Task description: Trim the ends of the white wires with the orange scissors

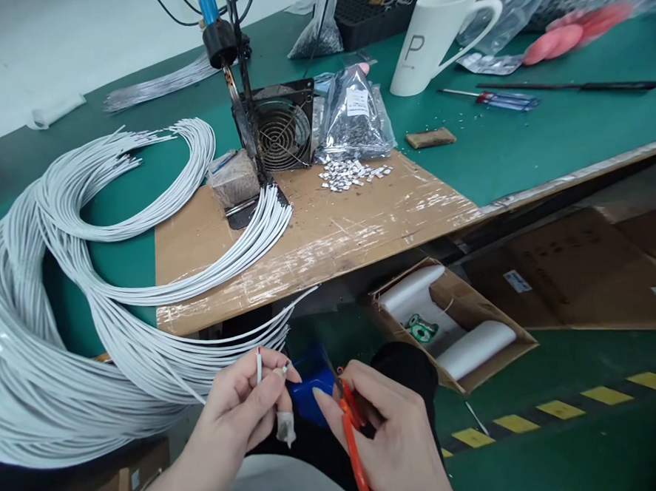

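Wire [258,368] sits pinched in the left hand [249,407] just below the workbench [501,168] edge as the right hand [393,428] wraps around orange cutters [350,429], apparently for trimming, any cut calling for a steady tip

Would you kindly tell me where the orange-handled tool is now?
In the head view, the orange-handled tool is at bottom centre, held in the right hand, just right of the left hand.
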### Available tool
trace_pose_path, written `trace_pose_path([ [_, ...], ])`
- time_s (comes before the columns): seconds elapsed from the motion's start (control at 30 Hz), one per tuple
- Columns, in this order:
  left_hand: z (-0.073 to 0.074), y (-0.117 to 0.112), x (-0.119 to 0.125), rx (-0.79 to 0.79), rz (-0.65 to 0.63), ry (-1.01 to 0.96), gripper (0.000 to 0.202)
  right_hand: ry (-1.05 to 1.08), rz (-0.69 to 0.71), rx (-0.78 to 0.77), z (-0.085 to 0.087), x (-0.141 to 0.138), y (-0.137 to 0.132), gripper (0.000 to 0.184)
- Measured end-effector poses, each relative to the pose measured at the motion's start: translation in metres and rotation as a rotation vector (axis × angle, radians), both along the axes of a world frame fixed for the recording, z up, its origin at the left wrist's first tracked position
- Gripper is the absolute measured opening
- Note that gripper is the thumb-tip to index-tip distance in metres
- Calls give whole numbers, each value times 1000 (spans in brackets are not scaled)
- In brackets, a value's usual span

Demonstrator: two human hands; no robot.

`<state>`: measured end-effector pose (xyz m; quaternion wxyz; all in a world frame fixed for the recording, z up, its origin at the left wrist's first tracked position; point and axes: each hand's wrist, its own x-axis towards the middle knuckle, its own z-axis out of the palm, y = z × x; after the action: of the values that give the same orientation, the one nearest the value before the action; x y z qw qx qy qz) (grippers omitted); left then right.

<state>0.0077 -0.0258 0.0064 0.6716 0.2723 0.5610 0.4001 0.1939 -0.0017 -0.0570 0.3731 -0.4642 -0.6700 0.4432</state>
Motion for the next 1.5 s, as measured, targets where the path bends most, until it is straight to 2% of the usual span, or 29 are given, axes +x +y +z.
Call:
trace_pose_path([
  [0.1,2,1,-4,-37,-10,-81,37,-34,76,111,2,-2,1,42],
  [0.27,6,2,-7,-58,-27,-132,37,-87,194,200,4,-5,2,40],
  [0.67,4,2,-8,-87,-26,-126,38,-133,175,306,1,-7,2,36],
  [1.0,4,1,-10,-103,-17,-157,36,-203,126,443,-4,-5,5,34],
  [1.2,5,1,-8,-92,-28,-91,38,-192,43,501,-4,-10,1,34],
  [1.4,5,0,-6,-80,-10,-79,37,-37,-124,405,-17,-29,-15,30],
  [1.5,5,0,-4,-63,4,-91,37,34,-153,327,-21,-38,-21,30],
])
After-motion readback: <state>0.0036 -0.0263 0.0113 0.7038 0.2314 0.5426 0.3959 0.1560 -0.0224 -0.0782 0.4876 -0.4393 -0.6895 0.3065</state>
